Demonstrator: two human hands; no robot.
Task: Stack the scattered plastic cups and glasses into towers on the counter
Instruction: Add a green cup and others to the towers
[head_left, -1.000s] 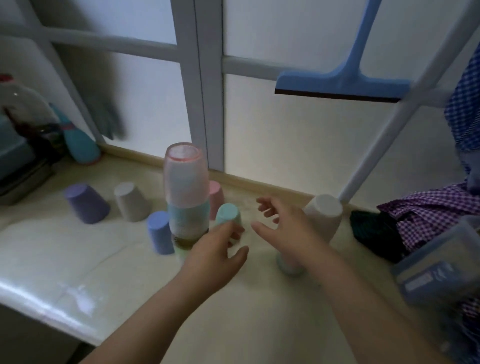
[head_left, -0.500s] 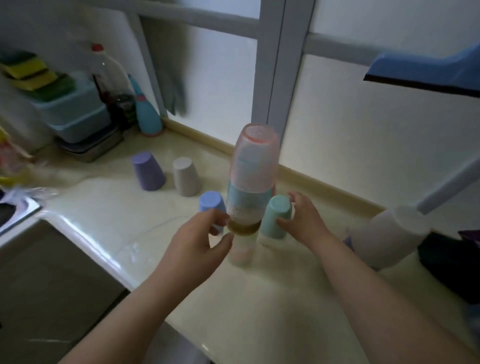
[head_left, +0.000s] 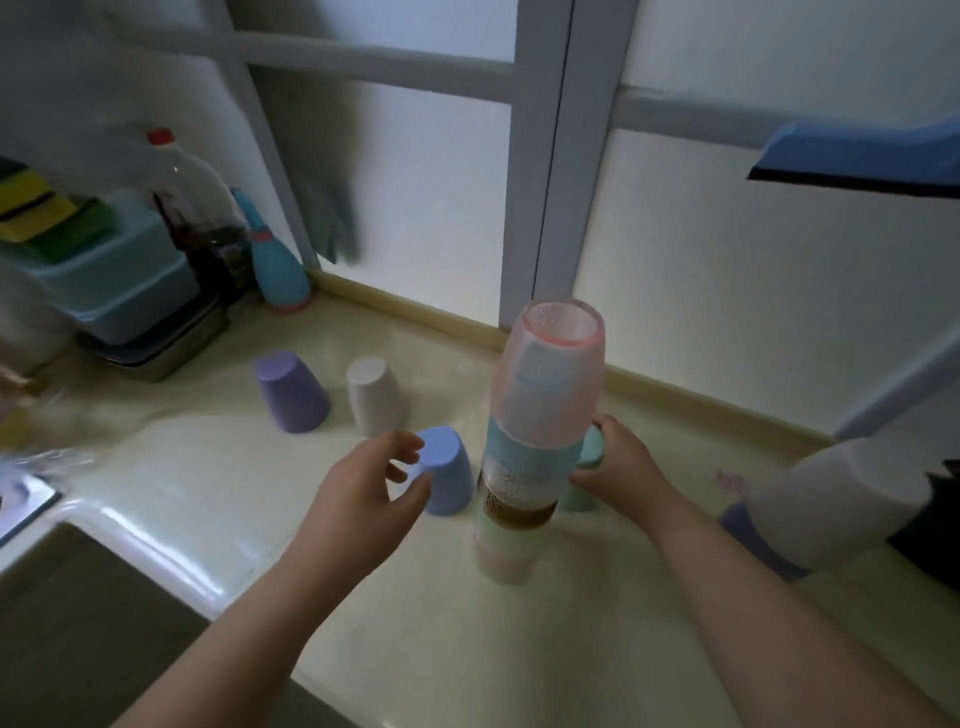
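A tower of upturned cups (head_left: 540, 415) stands mid-counter, topped by a translucent pink glass. My left hand (head_left: 363, 493) is beside a blue upturned cup (head_left: 447, 467), fingers curled around its near side and apart. Behind the tower sits a teal cup (head_left: 589, 457), largely hidden, with my right hand (head_left: 618, 467) wrapped on it. Farther left stand a purple cup (head_left: 291, 389) and a beige cup (head_left: 374, 395), both upside down. At the right a white cup (head_left: 831, 493) lies tilted over a purple one (head_left: 748, 535).
The cream counter (head_left: 467, 623) ends at a front edge lower left, with a sink corner (head_left: 21, 499) left. Storage boxes with sponges (head_left: 78, 249), a bottle (head_left: 192, 208) and a teal spray bottle (head_left: 275, 265) crowd the back left. A blue squeegee (head_left: 857, 161) hangs upper right.
The view swung left and down. My right hand reached behind the tower and closed on the teal cup. My left hand moved to the blue cup.
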